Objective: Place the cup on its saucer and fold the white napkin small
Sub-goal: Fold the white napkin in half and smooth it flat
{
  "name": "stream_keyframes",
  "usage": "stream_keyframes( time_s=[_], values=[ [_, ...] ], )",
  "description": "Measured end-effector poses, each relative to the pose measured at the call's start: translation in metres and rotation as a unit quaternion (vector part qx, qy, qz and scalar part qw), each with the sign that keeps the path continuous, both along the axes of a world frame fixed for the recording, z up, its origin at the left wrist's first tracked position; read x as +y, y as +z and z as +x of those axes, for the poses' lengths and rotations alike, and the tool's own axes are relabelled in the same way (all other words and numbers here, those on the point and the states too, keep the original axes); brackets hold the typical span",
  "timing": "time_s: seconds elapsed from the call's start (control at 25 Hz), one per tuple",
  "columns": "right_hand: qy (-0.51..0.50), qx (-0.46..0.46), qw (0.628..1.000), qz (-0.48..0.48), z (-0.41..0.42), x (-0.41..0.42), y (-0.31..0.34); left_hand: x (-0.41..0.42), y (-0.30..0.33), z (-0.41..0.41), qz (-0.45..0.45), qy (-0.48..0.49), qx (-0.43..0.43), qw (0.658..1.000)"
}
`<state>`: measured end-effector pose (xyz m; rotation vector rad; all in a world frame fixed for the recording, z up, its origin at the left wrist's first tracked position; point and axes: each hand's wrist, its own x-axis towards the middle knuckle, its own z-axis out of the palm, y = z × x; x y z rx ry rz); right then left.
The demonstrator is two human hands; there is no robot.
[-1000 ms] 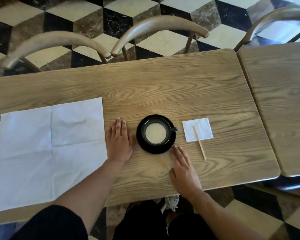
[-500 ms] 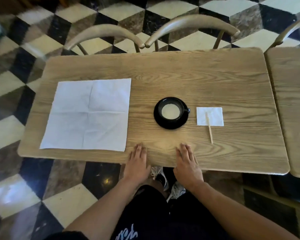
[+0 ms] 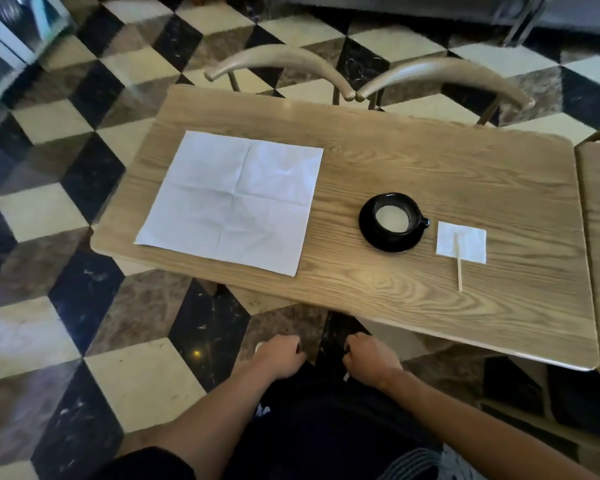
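Bare tabletop [image 3: 413, 161] btwn napkin [image 3: 232, 202] & saucer [image 3: 369, 233]

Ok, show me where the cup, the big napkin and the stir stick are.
cup [image 3: 417, 221]: head view, on its black outer wall beside the handle.
big napkin [image 3: 234, 199]: head view, at the middle crease crossing.
stir stick [image 3: 459, 271]: head view, on its lower bare stretch.

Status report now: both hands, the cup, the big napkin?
Left hand and right hand off table, holding nothing. Cup on saucer. White napkin flat, unfolded. Nothing in the way.
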<state>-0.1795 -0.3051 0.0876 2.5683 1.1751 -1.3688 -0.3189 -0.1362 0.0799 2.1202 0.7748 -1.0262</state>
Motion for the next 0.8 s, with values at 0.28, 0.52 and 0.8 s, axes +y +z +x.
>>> stream_keyframes(
  time_s=[0.28, 0.52, 0.8],
  values=[
    [-0.026, -0.002, 0.998, -0.05, -0.031, 0.092, 0.019, 0.103, -0.012, -0.042, -0.047, 0.015, -0.004, 0.999],
    [-0.091, -0.029, 0.995, -0.035, -0.032, 0.158, 0.028, 0.166, -0.001, -0.035, -0.054, 0.007, -0.042, 0.998],
    [-0.092, -0.02, 0.995, 0.014, 0.008, 0.238, 0.026, 0.235, 0.022, 0.01, -0.018, 0.032, -0.043, 0.998]
  ],
)
